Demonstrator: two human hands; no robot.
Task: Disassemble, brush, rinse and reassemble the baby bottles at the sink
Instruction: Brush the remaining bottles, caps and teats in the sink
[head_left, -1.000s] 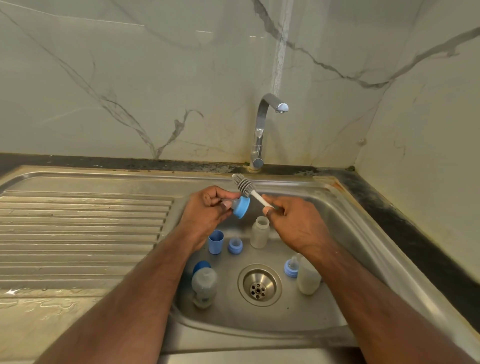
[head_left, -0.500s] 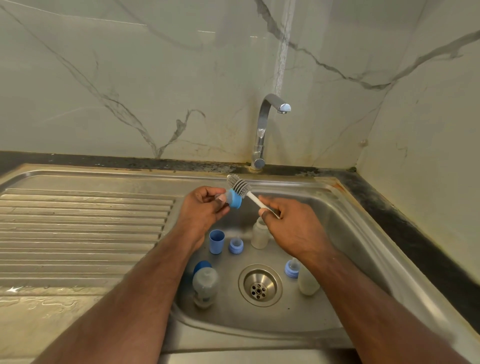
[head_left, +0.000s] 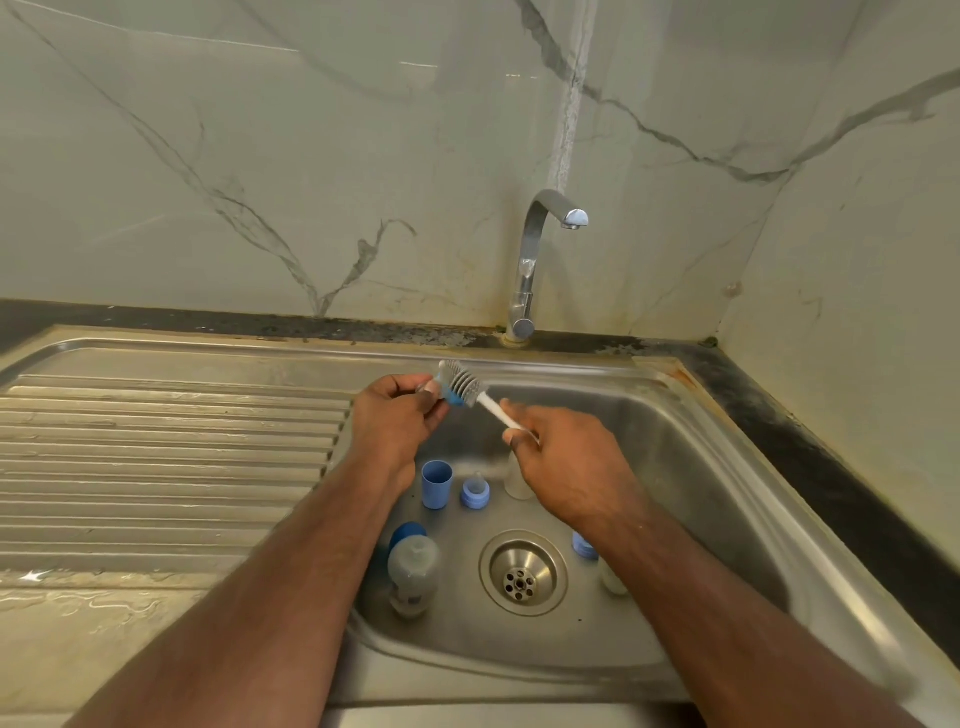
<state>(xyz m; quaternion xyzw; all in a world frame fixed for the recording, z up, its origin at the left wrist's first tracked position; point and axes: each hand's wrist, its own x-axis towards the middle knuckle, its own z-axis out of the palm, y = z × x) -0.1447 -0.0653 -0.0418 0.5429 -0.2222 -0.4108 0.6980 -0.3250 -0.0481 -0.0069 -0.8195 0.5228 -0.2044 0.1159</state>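
My left hand (head_left: 400, 415) pinches a blue bottle collar with its teat (head_left: 451, 395) above the sink's back left corner. My right hand (head_left: 563, 457) grips the white handle of a grey bottle brush (head_left: 467, 387), whose bristles press against the collar. In the sink basin (head_left: 675, 467) stand a blue cap (head_left: 436, 484), a second blue collar with teat (head_left: 475, 492) and a clear bottle body (head_left: 515, 486) partly hidden by my right hand. A capped bottle (head_left: 413, 569) lies at the front left. Another bottle (head_left: 597, 561) sits mostly behind my right forearm.
The tap (head_left: 540, 249) stands at the back, spout turned right, with no water running. The drain (head_left: 522, 571) is in the basin's middle. A ribbed steel draining board (head_left: 156, 457) spreads to the left. Marble walls close the back and right.
Both hands have risen a little toward the back of the sink. The brush head has slid left across the blue collar, now covering most of it.
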